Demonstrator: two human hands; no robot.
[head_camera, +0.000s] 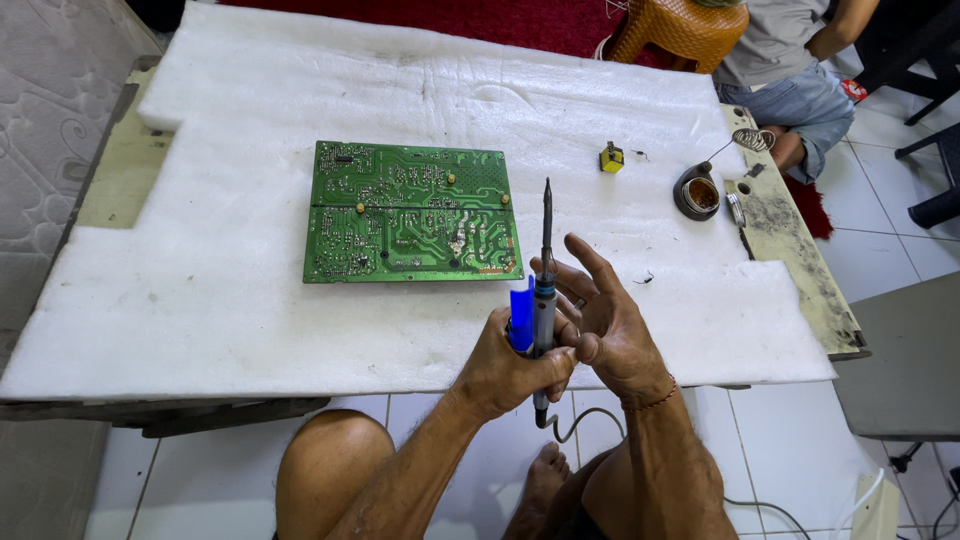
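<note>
At the near edge of the white foam mat (200, 300), the person's left hand (505, 370) is wrapped in a fist around the grey and blue handle of a soldering iron (544, 300). The iron stands upright with its dark tip pointing away from the person, and its cord hangs below the fist. The right hand (605, 330) sits just beside it, fingers spread wide and loosely curled, touching the left hand near the handle and gripping nothing. Just beyond the iron's tip, a green circuit board (412, 212) lies flat on the mat. Further right sit a small yellow part (611, 157) and a round tin (697, 192). Another person sits at the far right corner.
</note>
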